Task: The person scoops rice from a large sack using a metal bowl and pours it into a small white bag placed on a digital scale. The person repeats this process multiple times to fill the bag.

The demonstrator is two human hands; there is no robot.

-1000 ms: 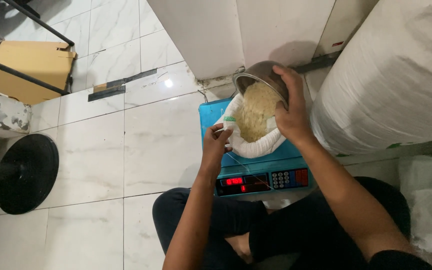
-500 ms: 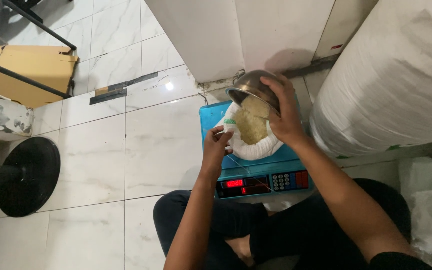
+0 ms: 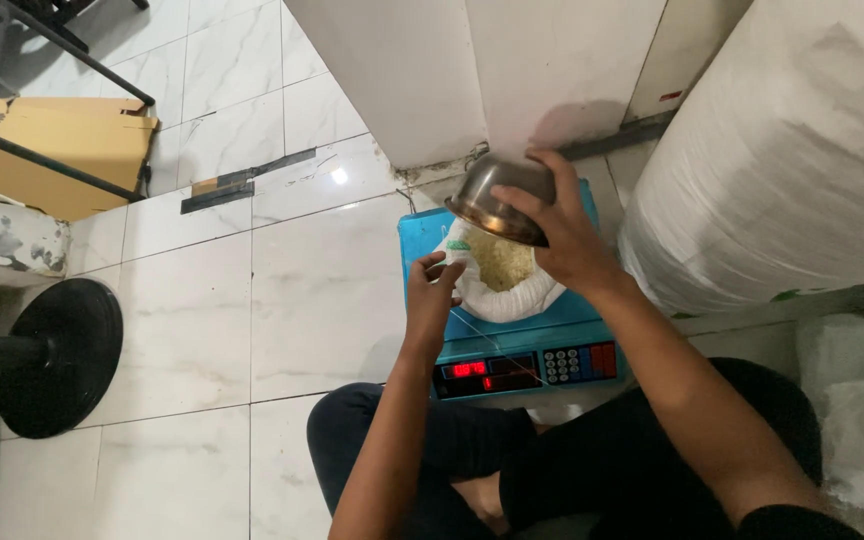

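A white bag [image 3: 512, 298] holding pale grain [image 3: 500, 264] sits on a blue electronic scale [image 3: 552, 345] with a red display. My left hand [image 3: 432, 290] pinches the bag's near-left rim and holds it open. My right hand [image 3: 564, 228] grips a steel bowl [image 3: 497, 200], tipped nearly upside down right over the bag's mouth, its shiny underside facing up. I cannot see whether any grain is left in the bowl. I sit cross-legged in dark trousers just in front of the scale.
A very large white sack [image 3: 782, 150] stands to the right of the scale. A white wall corner [image 3: 472, 70] is behind it. A black round base [image 3: 52, 355] and a cardboard box [image 3: 62, 155] under a metal frame lie at the left on the marble tile floor [image 3: 282, 290].
My right hand has tipped the steel bowl from open side up to nearly upside down over the bag. The grain that filled it is now in the bag. My left hand stayed on the rim.
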